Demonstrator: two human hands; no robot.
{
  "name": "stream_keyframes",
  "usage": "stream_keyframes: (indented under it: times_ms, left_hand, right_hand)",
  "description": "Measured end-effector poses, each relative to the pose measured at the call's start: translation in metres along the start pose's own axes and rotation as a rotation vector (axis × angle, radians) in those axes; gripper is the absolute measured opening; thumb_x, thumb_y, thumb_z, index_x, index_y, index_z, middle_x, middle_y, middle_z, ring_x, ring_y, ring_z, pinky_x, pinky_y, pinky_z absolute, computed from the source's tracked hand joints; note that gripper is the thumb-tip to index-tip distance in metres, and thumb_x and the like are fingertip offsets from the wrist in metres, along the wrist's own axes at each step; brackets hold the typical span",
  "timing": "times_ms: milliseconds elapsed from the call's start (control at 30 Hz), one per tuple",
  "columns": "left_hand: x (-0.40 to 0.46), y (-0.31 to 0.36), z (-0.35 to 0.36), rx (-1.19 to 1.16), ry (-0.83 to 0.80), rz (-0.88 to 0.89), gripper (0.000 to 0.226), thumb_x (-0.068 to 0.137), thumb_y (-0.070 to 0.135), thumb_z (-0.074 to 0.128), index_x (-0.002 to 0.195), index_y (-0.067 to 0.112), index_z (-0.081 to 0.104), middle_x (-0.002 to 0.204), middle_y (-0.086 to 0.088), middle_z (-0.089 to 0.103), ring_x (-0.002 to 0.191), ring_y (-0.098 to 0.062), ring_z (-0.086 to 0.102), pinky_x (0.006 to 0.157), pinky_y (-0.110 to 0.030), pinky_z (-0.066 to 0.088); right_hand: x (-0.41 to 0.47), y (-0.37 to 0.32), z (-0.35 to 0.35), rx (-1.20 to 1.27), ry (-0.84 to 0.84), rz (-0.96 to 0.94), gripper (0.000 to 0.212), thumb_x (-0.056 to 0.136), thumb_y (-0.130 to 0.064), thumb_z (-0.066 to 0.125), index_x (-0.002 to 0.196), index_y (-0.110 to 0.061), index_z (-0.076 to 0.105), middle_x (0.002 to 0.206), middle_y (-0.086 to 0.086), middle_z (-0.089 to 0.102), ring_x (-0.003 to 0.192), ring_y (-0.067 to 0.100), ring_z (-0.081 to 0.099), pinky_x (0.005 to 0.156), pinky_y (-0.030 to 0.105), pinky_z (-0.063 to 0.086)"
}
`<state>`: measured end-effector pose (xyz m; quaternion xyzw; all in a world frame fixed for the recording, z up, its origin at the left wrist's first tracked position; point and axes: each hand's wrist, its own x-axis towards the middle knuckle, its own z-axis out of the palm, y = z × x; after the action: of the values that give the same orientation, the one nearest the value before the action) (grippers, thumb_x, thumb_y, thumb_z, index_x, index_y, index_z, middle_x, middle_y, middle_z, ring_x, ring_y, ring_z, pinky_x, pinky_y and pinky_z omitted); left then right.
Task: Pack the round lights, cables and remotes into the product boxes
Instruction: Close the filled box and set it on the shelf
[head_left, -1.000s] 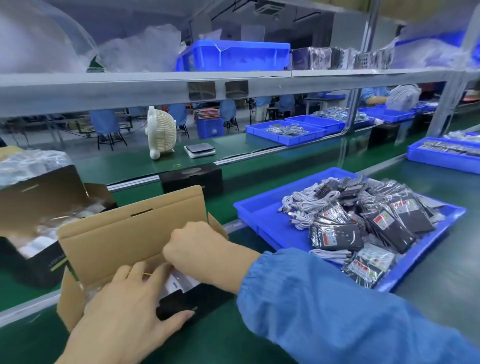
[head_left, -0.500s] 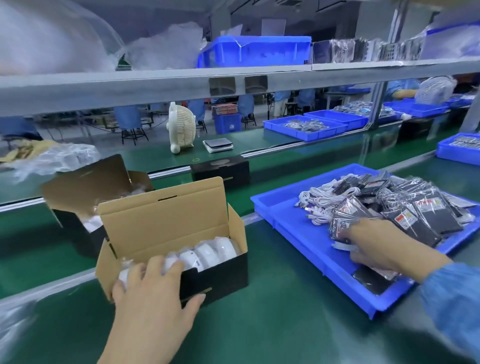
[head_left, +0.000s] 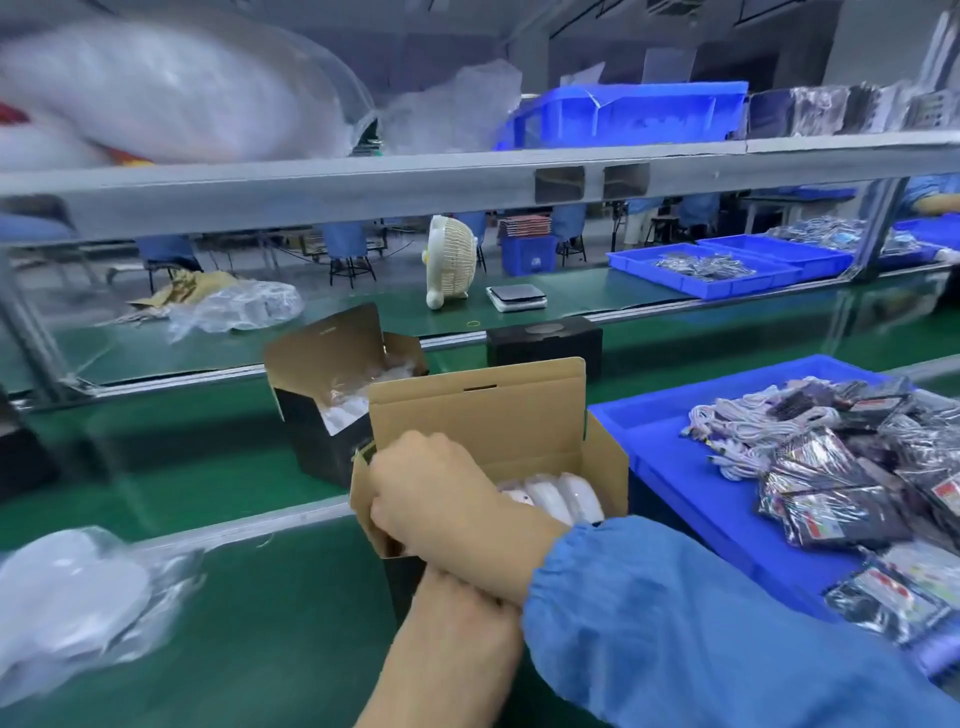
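An open product box (head_left: 602, 457), black outside and brown inside, stands on the green belt in front of me. Several white round lights (head_left: 563, 493) in clear wrap stand in it. My right hand (head_left: 431, 488), in a blue sleeve, reaches across into the box's left end with its fingers curled downward; whatever they hold is hidden. My left hand (head_left: 462, 592) comes up against the box's front and is mostly covered by my right forearm. To the right, a blue tray (head_left: 670, 467) holds white cables (head_left: 743, 421) and bagged black remotes (head_left: 831, 499).
A second open box (head_left: 322, 415) with wrapped lights stands behind the first, and a closed black box (head_left: 545, 340) further back. A clear bag of white lights (head_left: 78, 597) lies at the near left. A small fan (head_left: 452, 260) and a scale (head_left: 517, 297) sit across the belt.
My right hand left the blue tray and swung left into the box's left end. My left hand dropped from the box's front rim to beneath my right forearm.
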<state>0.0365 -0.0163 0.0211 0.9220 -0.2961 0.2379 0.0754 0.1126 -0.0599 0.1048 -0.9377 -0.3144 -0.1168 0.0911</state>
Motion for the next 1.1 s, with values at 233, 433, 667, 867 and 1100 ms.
stream_keyframes:
  times_ms: [233, 433, 667, 867, 1100]
  left_hand:
    - [-0.052, -0.062, -0.049, -0.617, 0.478, -0.333, 0.025, 0.099, 0.02, 0.05, 0.108, 0.029, 0.072, 0.115, 0.004, 0.07, 0.106, -0.013, 0.065, 0.089, -0.026, 0.052]
    - [0.016, -0.101, -0.03, -1.444, 0.243, -0.885, 0.033, 0.103, 0.023, 0.044, 0.105, 0.015, 0.076, 0.117, -0.008, 0.072, 0.106, -0.022, 0.066, 0.088, -0.038, 0.048]
    - [-0.011, -0.072, 0.003, -1.726, 0.219, -0.814, 0.061, 0.089, 0.059, 0.034, 0.114, 0.017, 0.071, 0.115, -0.008, 0.072, 0.101, -0.019, 0.071, 0.083, -0.041, 0.055]
    - [-0.035, -0.07, 0.001, -1.139, 0.24, -0.752, 0.027, 0.059, 0.033, 0.077, 0.085, 0.028, 0.079, 0.085, 0.0, 0.077, 0.073, -0.007, 0.072, 0.065, -0.023, 0.056]
    - [-0.021, -0.072, -0.021, -0.84, 0.45, -0.51, 0.03, 0.075, 0.01, 0.083, 0.098, 0.026, 0.073, 0.104, 0.009, 0.075, 0.1, -0.01, 0.069, 0.089, -0.026, 0.053]
  right_hand:
    - [-0.035, 0.013, 0.01, -0.116, -0.205, -0.307, 0.037, 0.096, -0.035, 0.044, 0.113, -0.008, 0.062, 0.124, 0.011, 0.049, 0.103, 0.029, 0.041, 0.089, 0.038, 0.038]
    - [-0.063, 0.047, -0.005, 0.229, 0.159, -0.409, 0.019, 0.089, -0.014, 0.052, 0.094, -0.009, 0.07, 0.092, 0.001, 0.069, 0.092, 0.022, 0.06, 0.089, 0.036, 0.045]
    - [-0.097, 0.152, 0.02, 1.653, 0.214, 0.66, 0.032, 0.101, -0.021, 0.05, 0.127, -0.006, 0.06, 0.123, 0.012, 0.064, 0.104, 0.022, 0.06, 0.098, 0.039, 0.045]
    - [-0.105, 0.152, 0.043, 1.66, -0.091, 0.421, 0.049, 0.079, -0.024, 0.075, 0.126, -0.036, 0.063, 0.127, 0.0, 0.066, 0.122, 0.021, 0.059, 0.104, 0.041, 0.044]
    - [-0.108, 0.133, 0.042, 1.268, 0.301, 0.21, 0.047, 0.08, 0.013, 0.065, 0.099, -0.03, 0.067, 0.112, -0.001, 0.07, 0.111, 0.016, 0.064, 0.091, 0.023, 0.051]
